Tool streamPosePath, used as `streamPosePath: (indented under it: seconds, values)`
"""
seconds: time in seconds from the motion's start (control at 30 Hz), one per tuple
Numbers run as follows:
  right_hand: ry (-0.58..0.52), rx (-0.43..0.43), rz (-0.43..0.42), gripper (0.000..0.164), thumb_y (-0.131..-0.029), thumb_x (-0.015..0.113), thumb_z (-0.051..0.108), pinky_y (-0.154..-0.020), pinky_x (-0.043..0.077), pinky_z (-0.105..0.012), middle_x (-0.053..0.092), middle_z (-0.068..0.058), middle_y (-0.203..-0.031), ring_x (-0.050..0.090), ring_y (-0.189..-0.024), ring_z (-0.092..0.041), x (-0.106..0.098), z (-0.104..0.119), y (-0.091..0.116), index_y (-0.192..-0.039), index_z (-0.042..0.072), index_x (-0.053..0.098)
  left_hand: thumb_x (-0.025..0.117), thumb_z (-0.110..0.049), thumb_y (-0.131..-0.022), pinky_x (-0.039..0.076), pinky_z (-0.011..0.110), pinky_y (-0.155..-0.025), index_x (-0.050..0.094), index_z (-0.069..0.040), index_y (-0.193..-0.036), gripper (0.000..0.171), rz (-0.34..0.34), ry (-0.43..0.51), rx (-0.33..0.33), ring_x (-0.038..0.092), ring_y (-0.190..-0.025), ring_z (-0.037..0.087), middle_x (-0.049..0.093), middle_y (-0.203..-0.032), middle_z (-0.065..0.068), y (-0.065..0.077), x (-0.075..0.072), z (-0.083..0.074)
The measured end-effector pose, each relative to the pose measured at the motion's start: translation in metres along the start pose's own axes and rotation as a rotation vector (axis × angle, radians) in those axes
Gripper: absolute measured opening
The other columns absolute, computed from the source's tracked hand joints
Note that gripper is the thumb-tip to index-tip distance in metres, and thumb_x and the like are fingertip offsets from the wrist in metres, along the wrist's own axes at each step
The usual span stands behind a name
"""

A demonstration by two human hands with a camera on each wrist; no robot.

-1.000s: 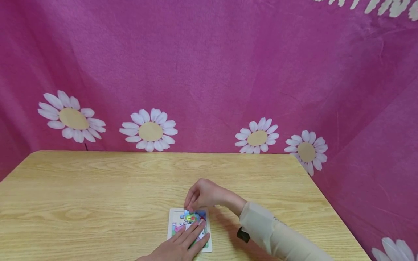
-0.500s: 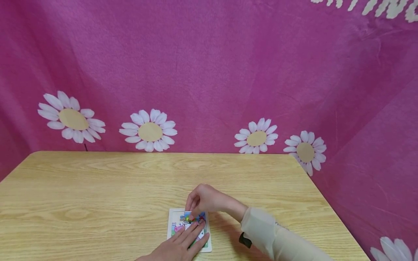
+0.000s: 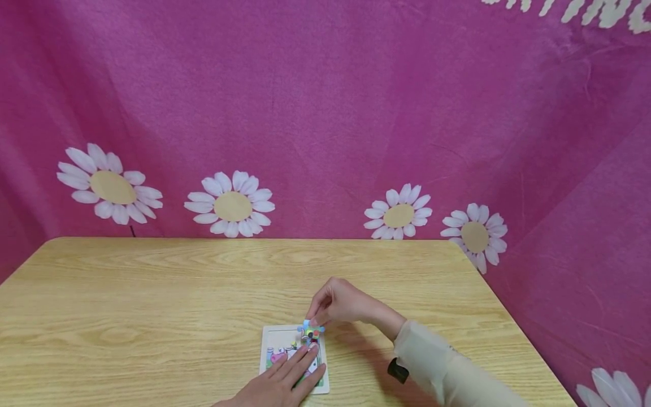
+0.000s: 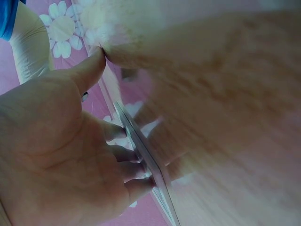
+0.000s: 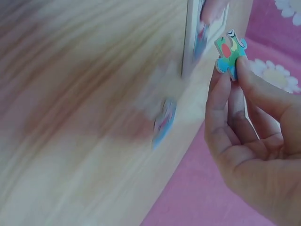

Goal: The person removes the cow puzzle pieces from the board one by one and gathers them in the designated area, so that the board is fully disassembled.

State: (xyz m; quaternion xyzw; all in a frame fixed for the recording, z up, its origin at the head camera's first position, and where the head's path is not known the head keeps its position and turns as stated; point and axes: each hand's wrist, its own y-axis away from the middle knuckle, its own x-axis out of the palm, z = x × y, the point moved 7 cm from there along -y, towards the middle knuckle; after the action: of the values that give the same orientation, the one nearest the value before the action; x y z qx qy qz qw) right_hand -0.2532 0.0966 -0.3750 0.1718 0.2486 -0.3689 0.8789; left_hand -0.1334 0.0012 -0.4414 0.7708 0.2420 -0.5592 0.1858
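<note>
A small square picture puzzle in a white tray (image 3: pixel 322 390) lies near the front of the wooden table. My left hand (image 3: pixel 285 373) rests on its lower part with straight, slightly spread fingers, covering some of the picture. Above the tray's top right corner, my right hand (image 3: pixel 342 299) pinches a jigsaw piece (image 5: pixel 230 54) between thumb and fingertips. The piece is blue and green with a red spot, and it is lifted clear in the right wrist view. Bare backing shows at the tray's upper left; pieces with a pink character sit below it.
In the right wrist view, another blue and pink jigsaw piece (image 5: pixel 164 122) lies blurred on the table beside the tray. The wooden tabletop (image 3: pixel 152 294) reaches back to a pink curtain (image 3: pixel 325 113) with daisies. A small dark box (image 3: pixel 398 370) hangs at the right sleeve.
My right hand has taken the jigsaw piece out of the tray's top row and moved it up and to the right, uncovering backing there. The left hand has stayed in place.
</note>
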Motion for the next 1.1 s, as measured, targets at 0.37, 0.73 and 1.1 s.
streamPosePath:
  seconds: [0.37, 0.73, 1.1]
  values:
    - [0.042, 0.054, -0.060, 0.003, -0.082, 0.075, -0.004, -0.057, 0.055, -0.036, 0.071, -0.010, -0.070, 0.059, -0.059, -0.008, -0.052, -0.042, 0.025, -0.081, -0.006, 0.074, 0.023, -0.068, -0.097, 0.032, 0.046, -0.110, 0.028, -0.014, -0.155, 0.079, -0.007, -0.020, -0.007, 0.021, -0.147, 0.024, 0.022, -0.161, 0.011, 0.000, 0.000, 0.001]
    - [0.233, 0.102, -0.148, 0.003, -0.078, 0.079, -0.002, -0.056, 0.048, -0.022, 0.070, -0.003, -0.067, 0.058, -0.059, -0.004, -0.079, -0.069, 0.036, -0.077, -0.003, 0.076, 0.020, -0.068, -0.097, 0.032, 0.043, -0.111, 0.028, -0.015, -0.156, 0.080, -0.020, -0.041, -0.018, 0.020, -0.147, 0.022, 0.021, -0.161, 0.009, 0.002, 0.001, 0.000]
    - [0.264, 0.083, -0.143, 0.005, -0.078, 0.079, -0.001, -0.059, 0.049, -0.022, 0.069, 0.000, -0.069, 0.058, -0.061, -0.004, -0.075, -0.069, 0.041, -0.076, 0.001, 0.075, 0.019, -0.063, -0.100, 0.039, 0.041, -0.106, 0.033, -0.011, -0.153, 0.075, -0.123, -0.180, 0.036, 0.029, -0.143, 0.026, 0.028, -0.158, 0.015, 0.004, -0.003, -0.007]
